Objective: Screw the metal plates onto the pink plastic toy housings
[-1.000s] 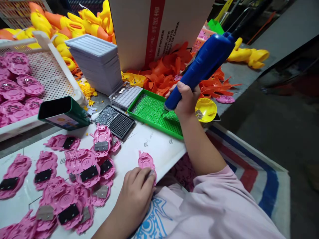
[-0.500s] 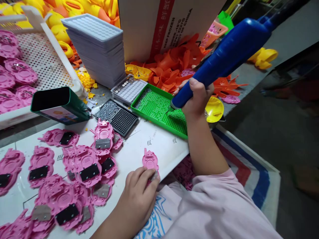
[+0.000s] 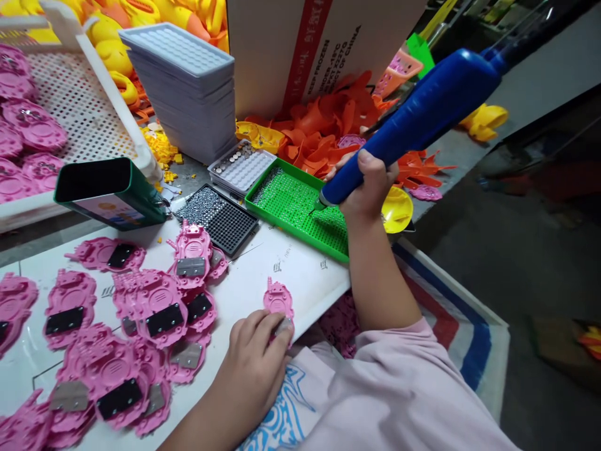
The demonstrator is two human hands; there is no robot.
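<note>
Head view: the white surface (image 3: 248, 269) takes up most of the near left, with a big cardboard box (image 3: 263, 62) behind it and a white basket (image 3: 100, 81) of pink pieces off to the left. Next size down is a tall stack of pale trays (image 3: 188, 94), then the chunky blue screwdriver (image 3: 413, 119). Right hand (image 3: 369, 188) has its fingers wrapped around that one, tip pointing down at the green tray (image 3: 300, 233) full of tiny metal bits; can't tell if it's touching. Left hand (image 3: 258, 354) sits over the lower end of a pink casing (image 3: 278, 299) near the surface's edge, fingers close together, can't tell if pinching or just pressing. Smallest is the gray plate (image 3: 284, 325) on that casing, partly hidden by the fingers.
</note>
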